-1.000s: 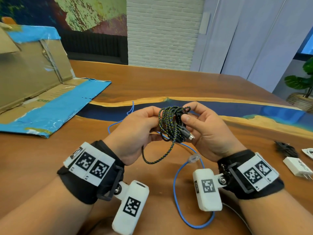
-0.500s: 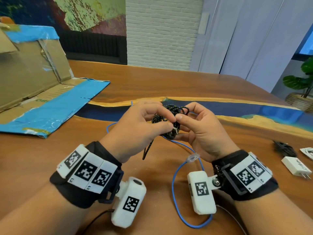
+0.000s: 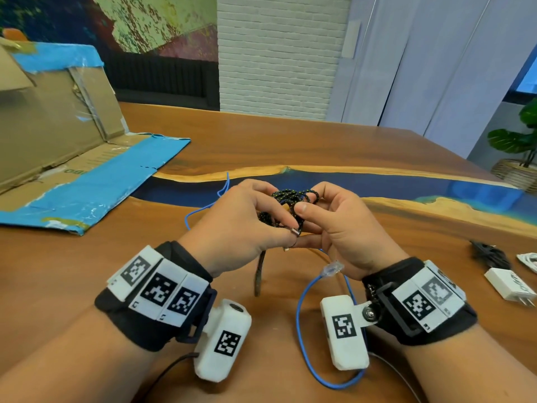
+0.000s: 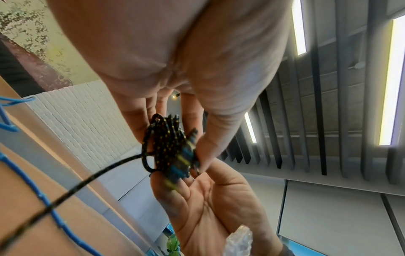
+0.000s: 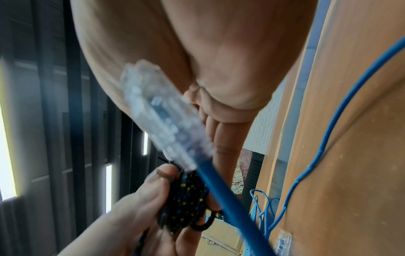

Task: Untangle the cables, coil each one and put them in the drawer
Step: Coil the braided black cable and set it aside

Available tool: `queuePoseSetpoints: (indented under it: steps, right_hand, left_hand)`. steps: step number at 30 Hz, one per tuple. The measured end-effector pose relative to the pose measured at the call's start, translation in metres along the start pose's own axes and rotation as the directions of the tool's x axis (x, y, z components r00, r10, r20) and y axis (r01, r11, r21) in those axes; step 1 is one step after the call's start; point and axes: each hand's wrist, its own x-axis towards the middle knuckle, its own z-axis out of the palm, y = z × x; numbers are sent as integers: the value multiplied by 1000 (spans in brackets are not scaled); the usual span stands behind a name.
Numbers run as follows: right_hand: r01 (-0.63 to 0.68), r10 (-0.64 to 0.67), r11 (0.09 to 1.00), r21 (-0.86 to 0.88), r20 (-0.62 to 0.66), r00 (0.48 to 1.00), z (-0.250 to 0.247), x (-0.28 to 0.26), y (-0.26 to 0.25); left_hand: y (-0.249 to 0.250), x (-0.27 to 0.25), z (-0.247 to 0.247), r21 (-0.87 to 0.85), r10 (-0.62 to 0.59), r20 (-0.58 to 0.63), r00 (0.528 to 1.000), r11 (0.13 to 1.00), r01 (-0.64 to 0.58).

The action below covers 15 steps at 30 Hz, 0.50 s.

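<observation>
**Both hands on the black cable, above the table**

Table (image 3: 290, 141): wood with a blue strip. Cardboard (image 3: 58, 146) lies at its far left; charger (image 3: 510, 287) at its right edge. Blue cable (image 3: 302, 338) loops on the table under the wrists. Left hand (image 3: 232, 225) and right hand (image 3: 343, 225) both pinch the coiled black cable (image 3: 293, 196), held above the table's middle; one tail hangs down.
</observation>
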Motion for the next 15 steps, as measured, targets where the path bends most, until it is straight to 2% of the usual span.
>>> queuePoseSetpoints:
  steps: [2, 5, 7, 9, 10, 12, 15]
  right_hand:
    - [14, -14, 1000, 0, -8, 1000, -1, 1, 0]
    - [69, -74, 996, -53, -97, 993, -6, 4, 1]
    - [99, -111, 993, -70, -186, 976, -13, 8, 2]
    - [130, -137, 991, -46, -291, 947, -24, 11, 0]
    - [148, -146, 989, -18, -336, 930, -29, 13, -2]
    - [210, -181, 977, 38, -369, 911, -37, 14, -7]
    - [308, -263, 947, 89, -339, 904, -37, 12, -17]
  left_hand:
    - [0, -1, -1, -38, 19, -22, 1000, 999, -20]
    - [5, -1, -5, -298, 116, -69, 991, 946, -132]
    - [12, -2, -11, -563, 185, -123, 975, 796, -222]
    - [22, -3, -21, -758, 152, -162, 975, 613, -222]
    - [23, -2, -26, -791, 100, -180, 979, 577, -204]
    - [20, 2, -35, -786, -49, -163, 985, 611, -100]
    - [6, 10, -34, -705, -235, -46, 971, 696, 135]
